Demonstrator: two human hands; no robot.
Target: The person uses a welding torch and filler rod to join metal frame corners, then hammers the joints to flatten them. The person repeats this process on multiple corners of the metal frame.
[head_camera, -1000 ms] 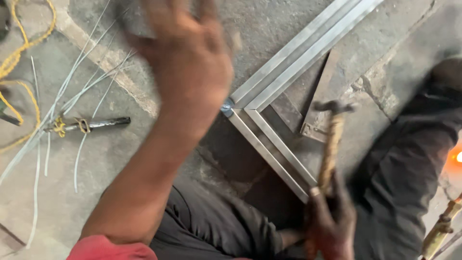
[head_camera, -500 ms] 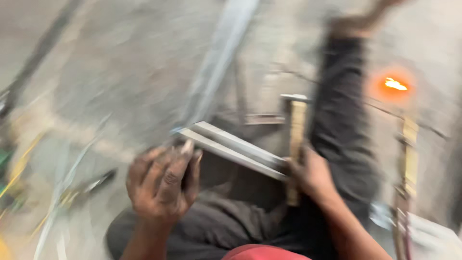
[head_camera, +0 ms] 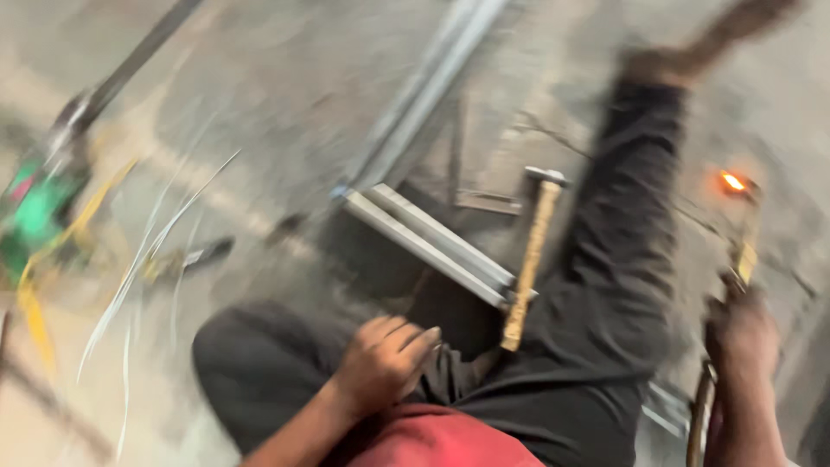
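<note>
Resting left hand beside hammer

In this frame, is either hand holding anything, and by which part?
The left hand rests empty on the dark trouser leg. The right hand grips a glowing-tipped tool by its lower end; blur hides the exact grip. The hammer lies unheld.

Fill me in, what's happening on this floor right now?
A person sits on a concrete floor with a metal frame in front of their legs. The left hand rests on the left thigh and holds nothing. The right hand is out to the right and grips a tool whose tip glows orange; blur hides what kind. A hammer lies against the frame, untouched. Thin rods lie scattered at left.
</note>
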